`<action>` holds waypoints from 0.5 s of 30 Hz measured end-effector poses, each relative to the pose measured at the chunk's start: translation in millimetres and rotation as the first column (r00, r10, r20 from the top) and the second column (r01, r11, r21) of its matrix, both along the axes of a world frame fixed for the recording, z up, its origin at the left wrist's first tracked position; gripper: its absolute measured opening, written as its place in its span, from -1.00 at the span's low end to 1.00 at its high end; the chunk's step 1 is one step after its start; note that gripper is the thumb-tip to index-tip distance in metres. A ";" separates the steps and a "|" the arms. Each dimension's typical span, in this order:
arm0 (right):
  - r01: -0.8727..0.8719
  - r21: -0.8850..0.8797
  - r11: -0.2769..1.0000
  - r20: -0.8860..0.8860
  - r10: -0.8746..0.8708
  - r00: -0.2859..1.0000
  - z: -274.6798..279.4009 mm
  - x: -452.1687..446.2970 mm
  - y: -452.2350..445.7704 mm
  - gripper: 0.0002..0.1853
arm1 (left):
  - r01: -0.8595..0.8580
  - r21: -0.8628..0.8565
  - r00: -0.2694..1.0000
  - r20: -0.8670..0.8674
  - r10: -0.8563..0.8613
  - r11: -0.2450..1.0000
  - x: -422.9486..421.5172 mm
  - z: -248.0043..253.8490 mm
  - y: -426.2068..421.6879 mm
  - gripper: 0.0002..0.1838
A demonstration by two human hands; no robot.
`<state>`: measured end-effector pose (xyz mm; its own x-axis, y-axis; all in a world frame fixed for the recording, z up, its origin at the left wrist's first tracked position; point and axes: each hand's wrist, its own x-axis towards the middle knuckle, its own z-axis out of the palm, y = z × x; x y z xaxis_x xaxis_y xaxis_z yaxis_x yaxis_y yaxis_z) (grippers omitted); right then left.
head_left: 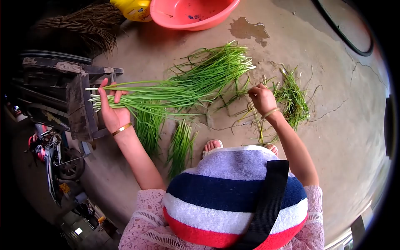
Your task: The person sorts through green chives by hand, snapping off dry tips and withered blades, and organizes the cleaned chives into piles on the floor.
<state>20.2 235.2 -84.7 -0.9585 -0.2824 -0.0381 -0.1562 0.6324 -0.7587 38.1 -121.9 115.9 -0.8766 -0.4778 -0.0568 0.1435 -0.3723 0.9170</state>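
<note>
My left hand [114, 109] is closed around a bunch of garlic chives [162, 95], their white stem ends poking out to the left and the green leaves trailing right. A larger heap of chives [221, 68] lies beyond on the floor, white ends to the right. Below the held bunch rest two smaller bundles, one near my left wrist [148, 125] and another closer to my foot [181, 143]. My right hand [262, 99] has its fingers pinched together beside a loose pile of wilted leaves [293, 100]; what is between the fingertips is hidden.
A pink-red basin [193, 21] and a yellow jug [133, 8] stand at the far side. At left are a worn wooden stool [79, 104], a twig broom [83, 25] and a motorbike [62, 162]. The concrete floor [341, 125] has cracks and a wet patch [250, 30].
</note>
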 end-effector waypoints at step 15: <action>0.505 -0.507 0.698 0.528 -0.212 0.823 66.6 26.7 65.1 -0.86 | 0.289 -0.465 0.955 0.207 -0.215 0.837 -9.7 -19.1 53.6 -0.76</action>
